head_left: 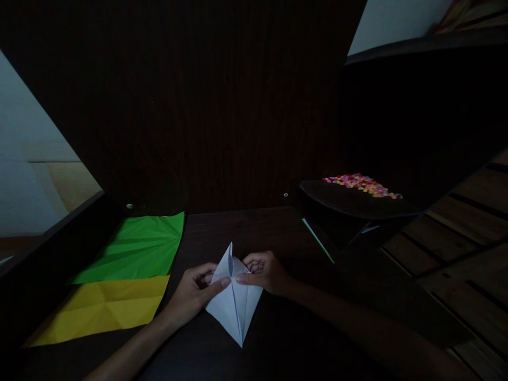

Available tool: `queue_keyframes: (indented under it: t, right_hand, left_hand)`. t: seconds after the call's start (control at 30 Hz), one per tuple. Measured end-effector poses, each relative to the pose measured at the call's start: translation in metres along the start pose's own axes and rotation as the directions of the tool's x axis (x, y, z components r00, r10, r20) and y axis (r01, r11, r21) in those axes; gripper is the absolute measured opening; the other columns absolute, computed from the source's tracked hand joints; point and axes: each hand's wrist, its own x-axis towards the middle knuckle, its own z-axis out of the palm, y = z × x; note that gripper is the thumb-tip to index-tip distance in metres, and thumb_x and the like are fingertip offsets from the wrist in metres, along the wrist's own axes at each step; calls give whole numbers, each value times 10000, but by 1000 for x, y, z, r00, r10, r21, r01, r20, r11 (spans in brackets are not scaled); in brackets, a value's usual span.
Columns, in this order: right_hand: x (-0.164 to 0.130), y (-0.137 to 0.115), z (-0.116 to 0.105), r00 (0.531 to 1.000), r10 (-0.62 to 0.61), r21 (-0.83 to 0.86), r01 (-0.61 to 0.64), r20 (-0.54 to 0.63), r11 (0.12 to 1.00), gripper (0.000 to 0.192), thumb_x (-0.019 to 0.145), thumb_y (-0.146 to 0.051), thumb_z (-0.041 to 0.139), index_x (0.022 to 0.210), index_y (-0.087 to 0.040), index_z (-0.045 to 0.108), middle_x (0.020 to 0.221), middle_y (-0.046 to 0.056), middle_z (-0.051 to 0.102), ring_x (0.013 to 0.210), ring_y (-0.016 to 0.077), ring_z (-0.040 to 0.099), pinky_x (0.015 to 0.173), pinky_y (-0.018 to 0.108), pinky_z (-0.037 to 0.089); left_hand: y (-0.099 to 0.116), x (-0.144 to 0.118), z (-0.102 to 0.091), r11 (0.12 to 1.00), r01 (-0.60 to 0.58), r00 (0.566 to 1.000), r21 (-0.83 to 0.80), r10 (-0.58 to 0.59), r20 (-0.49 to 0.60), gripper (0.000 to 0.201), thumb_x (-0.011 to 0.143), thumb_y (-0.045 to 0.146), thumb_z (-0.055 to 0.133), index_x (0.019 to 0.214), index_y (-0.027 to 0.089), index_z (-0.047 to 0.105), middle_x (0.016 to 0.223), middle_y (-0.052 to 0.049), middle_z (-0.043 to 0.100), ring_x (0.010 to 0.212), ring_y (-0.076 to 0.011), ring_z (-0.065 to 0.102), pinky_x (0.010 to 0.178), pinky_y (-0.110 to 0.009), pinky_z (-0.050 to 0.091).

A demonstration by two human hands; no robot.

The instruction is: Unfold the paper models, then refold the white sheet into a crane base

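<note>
A white sheet of origami paper, folded into a kite-like diamond, is held between both hands just over the dark tabletop. One narrow point rises at its far end, and a long crease or slit runs down the middle to the near tip. My left hand grips its left edge, the thumb pressing near the centre and the fingers partly behind the paper. On the right edge, my right hand pinches the paper, its thumb also close to the centre and its other fingers curled behind.
Left of the hands lie a creased green sheet and a creased yellow sheet, the green one farther away. Small colourful pieces are heaped on a rounded dark shelf at right. A tall dark panel stands behind the tabletop.
</note>
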Motion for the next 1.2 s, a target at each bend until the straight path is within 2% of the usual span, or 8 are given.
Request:
queue_keyframes:
  t: [0.17,0.27,0.4,0.53,0.67,0.87,1.03,1.2]
  right_hand:
    - [-4,1,5,999,-3,11,3,45,1000,352,575,-371,878,771,-149,688,700,3,664,625,133,605,592,254,469]
    - [-7,-2,6,997,-20,-33,22,73,999,281,671,-358,815,813,-154,685,715,5,663,644,138,610,608,258,474]
    - [-12,-8,6,983,-168,-192,178,68,965,248,740,-318,742,931,-172,683,821,31,672,718,159,608,621,267,467]
    - [-15,-17,6,907,-420,-344,403,28,848,358,737,-318,730,1058,-185,648,1088,101,636,966,235,603,755,343,493]
    - [-19,-25,7,832,-554,-497,488,18,717,409,745,-311,717,1124,-201,611,1142,114,622,1060,276,579,937,469,425]
    - [-25,-29,11,740,-673,-558,552,-14,619,373,799,-239,663,1157,-233,558,1062,85,649,978,246,600,890,427,450]
    - [-25,-26,13,775,-617,-563,454,-132,691,174,867,-210,570,1040,-224,581,926,58,679,854,206,623,821,364,480]
    - [-28,-27,16,799,-569,-547,393,-194,739,188,864,-178,542,1039,-207,605,922,48,699,830,176,662,767,296,512]
  left_hand:
    - [-3,0,0,998,-7,1000,70,5,20,290,723,395,784,855,139,753,704,-33,721,612,-182,643,554,-247,485]
    - [-5,-1,0,995,-3,1000,99,3,-3,315,717,418,780,838,128,753,688,-36,710,610,-190,638,554,-260,488]
    - [-4,0,1,992,-29,999,122,34,-43,319,714,426,772,837,132,755,690,-33,706,622,-195,639,559,-262,500]
    - [0,0,4,975,-80,987,208,106,-119,258,715,394,762,805,152,761,697,-29,720,613,-197,647,550,-252,504]
    - [3,-2,6,916,-162,947,366,248,-204,183,731,344,751,802,176,769,742,-33,747,656,-213,676,600,-260,516]
    - [4,-4,8,838,-239,937,491,331,-109,156,780,334,725,763,181,755,685,-22,722,610,-187,651,565,-242,489]
    - [4,-5,11,812,-286,951,510,307,44,213,805,342,705,689,164,712,639,-13,672,567,-156,608,518,-218,448]
    - [1,-5,12,806,-285,956,518,279,92,214,822,327,680,721,141,717,660,-24,676,600,-161,623,539,-217,445]
